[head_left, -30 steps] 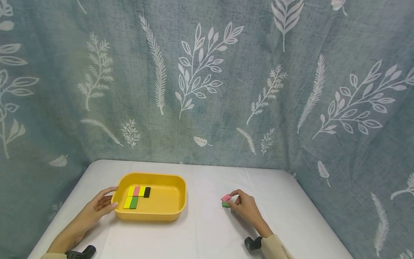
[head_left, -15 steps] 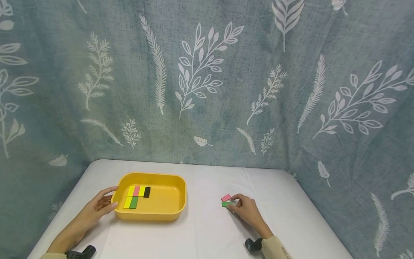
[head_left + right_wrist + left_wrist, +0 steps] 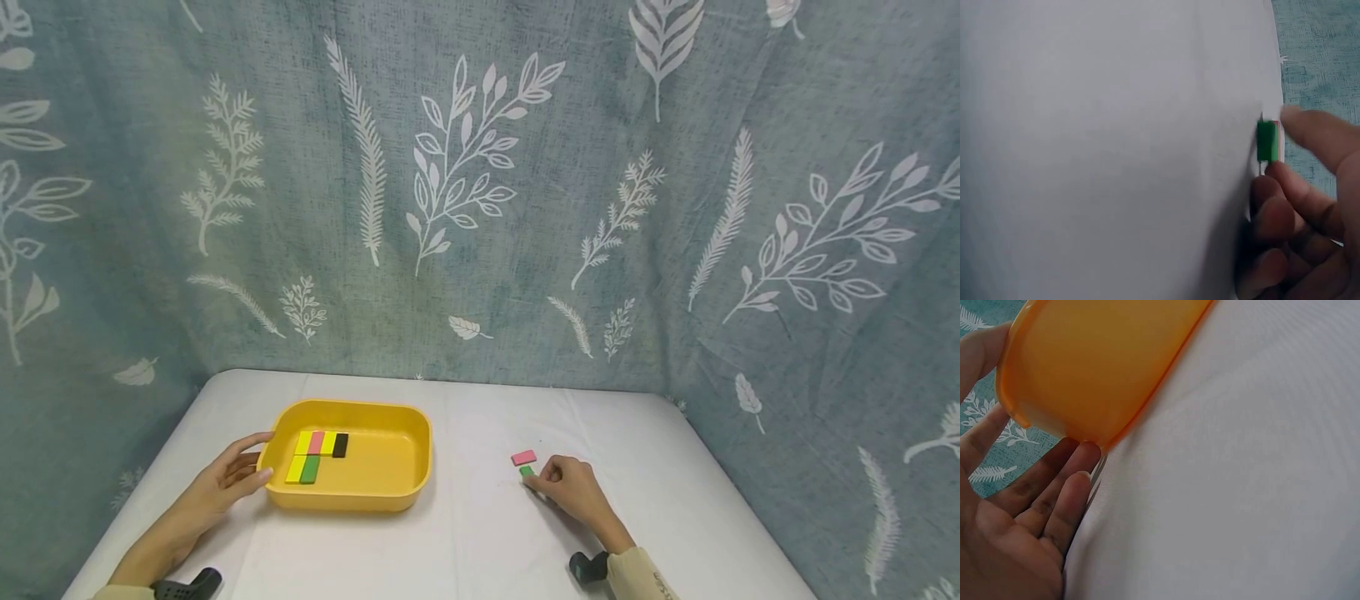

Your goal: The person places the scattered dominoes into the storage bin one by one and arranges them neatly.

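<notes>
In the head view, a yellow tray [image 3: 375, 502] stands at the left. Inside it, flat rectangular blocks [image 3: 308, 469] in yellow, pink, green and black lie in two rows toward the left end. My left hand [image 3: 221, 487] rests against the tray's left end, thumb and forefinger spread along its wall; the left wrist view shows fingertips at the tray's outside. My right hand [image 3: 573, 492] pinches a small green block [image 3: 1265, 140] between thumb and finger, its other fingers curled under. Just behind that block a pink block [image 3: 523, 457] lies flat on the table.
A white cloth covers the table [image 3: 480, 550]. Behind and around it hangs a grey-green leaf-patterned curtain [image 3: 465, 208]. Dark devices [image 3: 588, 567] are strapped at both wrists.
My right hand has let go of the pink block and shifted slightly toward me to the green block, which has turned and shows less. The left hand and tray stay put.
</notes>
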